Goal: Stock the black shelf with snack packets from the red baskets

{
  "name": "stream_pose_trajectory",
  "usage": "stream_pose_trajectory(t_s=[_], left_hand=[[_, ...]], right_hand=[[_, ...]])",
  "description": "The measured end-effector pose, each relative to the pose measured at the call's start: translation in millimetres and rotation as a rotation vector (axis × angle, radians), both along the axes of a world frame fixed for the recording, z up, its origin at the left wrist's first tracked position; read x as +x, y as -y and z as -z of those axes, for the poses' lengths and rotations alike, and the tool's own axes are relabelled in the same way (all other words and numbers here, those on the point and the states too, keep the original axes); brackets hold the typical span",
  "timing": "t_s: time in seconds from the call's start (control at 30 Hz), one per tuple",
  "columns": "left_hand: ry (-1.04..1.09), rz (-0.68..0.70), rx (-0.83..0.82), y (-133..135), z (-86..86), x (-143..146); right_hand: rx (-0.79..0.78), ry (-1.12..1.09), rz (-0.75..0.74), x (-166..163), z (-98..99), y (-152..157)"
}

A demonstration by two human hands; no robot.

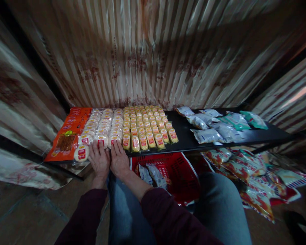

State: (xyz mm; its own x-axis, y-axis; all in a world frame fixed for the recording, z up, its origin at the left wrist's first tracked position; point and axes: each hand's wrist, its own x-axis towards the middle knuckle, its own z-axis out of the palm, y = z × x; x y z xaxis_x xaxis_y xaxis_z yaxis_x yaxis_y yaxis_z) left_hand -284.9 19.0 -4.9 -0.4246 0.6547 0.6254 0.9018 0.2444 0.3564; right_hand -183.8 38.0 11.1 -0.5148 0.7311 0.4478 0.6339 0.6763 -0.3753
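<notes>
Both hands rest at the front edge of the black shelf (184, 131), side by side. My left hand (99, 161) has its fingers stretched over the front of the round wrapped cakes (103, 125), which lie in overlapping rows. Just right of it, my right hand (119, 160) lies with extended fingers against the front cake of the rightmost row. Nearest my left hand on the outer side is a single round cake (81, 153) in clear wrap. Beside my right hand stand rows of small yellow wrapped cakes (143, 141). The palms are hidden.
At the shelf's left end lies an orange snack packet (69, 134). Silver and green packets (209, 135) are scattered on the right. Below are a red basket (186, 170) holding a few packets and a heap of larger snack bags (255, 173). Striped sheeting (147, 58) hangs behind.
</notes>
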Motion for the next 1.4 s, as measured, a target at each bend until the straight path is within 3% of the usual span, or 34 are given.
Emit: stream_pose_trajectory(t_s=[0.3,0.63,0.87,1.07,1.4], left_hand=[[-0.013,0.112,0.125,9,18.5,-2],[0.019,0.084,0.051,3,12.3,-1],[0.009,0.141,0.08,-3,15.6,-6],[0.012,0.061,0.042,-1,13.4,-2],[0.148,0.101,0.081,2,27.9,-5]], right_hand=[[0.076,0.02,-0.045,10,8.2,5],[0.043,0.073,-0.051,8,9.3,2],[0.021,0.125,-0.06,8,3.1,-2],[0.004,0.069,-0.08,11,5.6,-3],[0.044,0.095,-0.206,1,-2.7,-7]])
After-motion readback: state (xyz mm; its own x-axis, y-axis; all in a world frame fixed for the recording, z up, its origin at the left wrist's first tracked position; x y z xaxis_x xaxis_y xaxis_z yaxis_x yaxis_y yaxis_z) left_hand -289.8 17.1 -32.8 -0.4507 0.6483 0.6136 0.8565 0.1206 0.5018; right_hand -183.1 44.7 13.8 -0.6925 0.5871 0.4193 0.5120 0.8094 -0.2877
